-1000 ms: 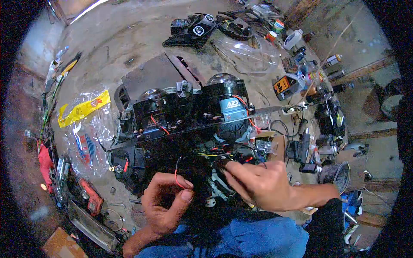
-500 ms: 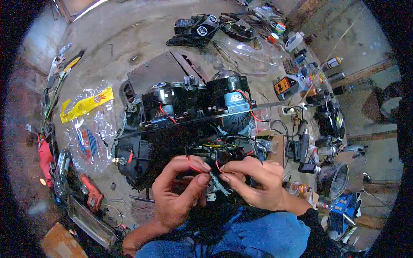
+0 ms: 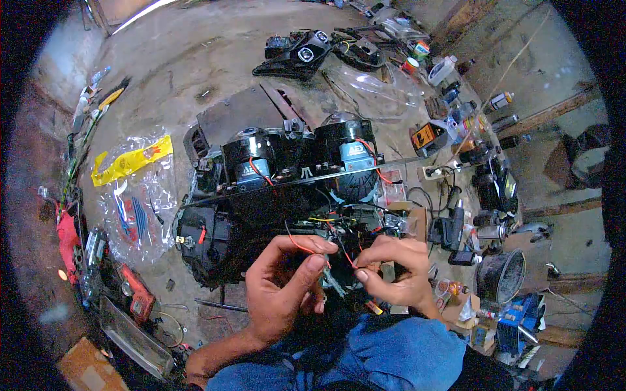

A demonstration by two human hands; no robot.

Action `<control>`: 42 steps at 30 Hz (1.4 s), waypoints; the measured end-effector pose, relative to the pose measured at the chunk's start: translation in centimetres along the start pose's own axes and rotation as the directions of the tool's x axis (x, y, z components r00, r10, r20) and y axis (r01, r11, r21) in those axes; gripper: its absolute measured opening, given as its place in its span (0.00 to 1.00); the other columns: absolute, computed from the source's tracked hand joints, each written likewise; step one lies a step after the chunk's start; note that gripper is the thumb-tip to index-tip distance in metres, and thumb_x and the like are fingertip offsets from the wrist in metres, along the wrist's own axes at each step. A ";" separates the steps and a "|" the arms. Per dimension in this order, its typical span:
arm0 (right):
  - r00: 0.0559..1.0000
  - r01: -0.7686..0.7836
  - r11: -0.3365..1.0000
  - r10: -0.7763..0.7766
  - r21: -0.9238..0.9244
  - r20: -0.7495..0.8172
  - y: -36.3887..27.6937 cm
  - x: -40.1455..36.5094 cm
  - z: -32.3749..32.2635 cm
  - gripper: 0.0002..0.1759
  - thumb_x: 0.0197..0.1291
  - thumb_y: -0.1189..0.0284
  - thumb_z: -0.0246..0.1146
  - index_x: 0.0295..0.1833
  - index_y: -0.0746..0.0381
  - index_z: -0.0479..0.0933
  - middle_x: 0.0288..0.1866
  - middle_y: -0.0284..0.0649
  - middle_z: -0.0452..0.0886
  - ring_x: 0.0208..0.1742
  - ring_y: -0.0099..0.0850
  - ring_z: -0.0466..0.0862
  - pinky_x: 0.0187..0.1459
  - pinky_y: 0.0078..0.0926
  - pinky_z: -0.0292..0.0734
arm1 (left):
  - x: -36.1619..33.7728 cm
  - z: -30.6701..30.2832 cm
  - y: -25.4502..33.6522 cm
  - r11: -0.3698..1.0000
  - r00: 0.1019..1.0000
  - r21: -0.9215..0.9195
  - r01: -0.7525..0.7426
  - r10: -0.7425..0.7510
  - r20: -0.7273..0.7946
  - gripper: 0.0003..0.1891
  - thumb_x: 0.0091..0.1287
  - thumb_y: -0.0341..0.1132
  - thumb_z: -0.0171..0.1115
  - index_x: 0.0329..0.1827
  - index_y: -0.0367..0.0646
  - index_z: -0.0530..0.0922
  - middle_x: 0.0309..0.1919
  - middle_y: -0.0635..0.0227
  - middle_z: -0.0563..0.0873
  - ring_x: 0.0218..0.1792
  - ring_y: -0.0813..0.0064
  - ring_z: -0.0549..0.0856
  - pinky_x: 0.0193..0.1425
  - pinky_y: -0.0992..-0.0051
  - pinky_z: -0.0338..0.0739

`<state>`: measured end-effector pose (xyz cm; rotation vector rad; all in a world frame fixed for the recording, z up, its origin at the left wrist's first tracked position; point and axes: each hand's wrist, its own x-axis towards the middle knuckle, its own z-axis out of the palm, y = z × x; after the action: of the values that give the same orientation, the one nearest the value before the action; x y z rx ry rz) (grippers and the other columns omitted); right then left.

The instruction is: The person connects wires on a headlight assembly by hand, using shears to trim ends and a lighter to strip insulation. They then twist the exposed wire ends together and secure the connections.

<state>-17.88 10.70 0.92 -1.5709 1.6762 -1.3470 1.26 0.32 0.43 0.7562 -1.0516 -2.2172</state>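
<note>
Here, near edge of lamp housing (image 3: 212, 255): left hand (image 3: 283, 280) pinching red wire (image 3: 298, 246), slanted toward right hand (image 3: 396, 268), pinching second wire (image 3: 347, 255).

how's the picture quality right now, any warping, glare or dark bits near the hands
Head view: strong fisheye bending, black corners with colour speckle; head view: glints on the clear plastic bag; head view: deep shadow hides detail just above the left hand, though the red wire at its fingers stands out.
</note>
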 end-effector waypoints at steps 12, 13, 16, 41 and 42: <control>0.990 0.085 0.996 -0.080 -0.041 0.113 0.4 0.3 -0.5 0.06 0.55 0.75 0.76 0.39 0.59 0.87 0.25 0.31 0.77 0.21 0.24 0.76 0.24 0.26 0.70 | 0.5 -0.5 0.2 0.999 0.999 0.015 0.038 -0.038 0.003 0.08 0.80 0.30 0.65 0.55 0.38 0.77 0.55 0.51 0.88 0.24 0.77 0.86 0.24 0.80 0.81; 0.993 0.075 0.996 -0.070 -0.047 0.097 0.4 0.3 -0.3 0.06 0.56 0.74 0.77 0.39 0.59 0.87 0.24 0.30 0.76 0.21 0.24 0.76 0.24 0.26 0.70 | 0.5 -0.6 0.1 1.000 1.000 -0.005 -0.002 0.002 -0.014 0.08 0.80 0.29 0.64 0.55 0.38 0.76 0.55 0.51 0.88 0.24 0.76 0.86 0.24 0.80 0.81; 0.996 0.074 0.990 -0.068 -0.118 0.061 0.4 0.2 -0.1 0.07 0.58 0.74 0.79 0.42 0.59 0.89 0.24 0.30 0.79 0.21 0.23 0.78 0.24 0.25 0.71 | 0.4 -0.9 -0.3 0.992 0.993 -0.040 -0.120 0.119 -0.027 0.07 0.80 0.29 0.63 0.55 0.38 0.75 0.54 0.50 0.88 0.24 0.74 0.86 0.24 0.78 0.81; 0.967 -0.199 0.955 0.154 -0.221 -0.204 -3.0 1.9 -1.0 0.11 0.63 0.80 0.74 0.51 0.68 0.89 0.40 0.41 0.94 0.40 0.26 0.94 0.42 0.22 0.86 | 1.0 -0.6 -0.7 0.980 0.967 0.038 -0.197 0.201 -0.159 0.10 0.79 0.30 0.67 0.53 0.36 0.76 0.45 0.54 0.91 0.43 0.62 0.93 0.49 0.64 0.90; 0.966 -0.174 0.959 0.123 -0.222 -0.225 -2.6 1.8 -0.9 0.12 0.63 0.79 0.75 0.52 0.66 0.89 0.40 0.41 0.94 0.37 0.25 0.93 0.40 0.21 0.85 | 1.1 -0.7 -0.8 0.978 0.966 0.029 -0.204 0.206 -0.156 0.10 0.79 0.31 0.67 0.54 0.36 0.76 0.45 0.54 0.91 0.43 0.61 0.93 0.49 0.63 0.90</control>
<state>-17.87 9.72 4.07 -1.4321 2.1113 -1.3080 0.80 -0.35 -0.85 0.7775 -1.0179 -1.9441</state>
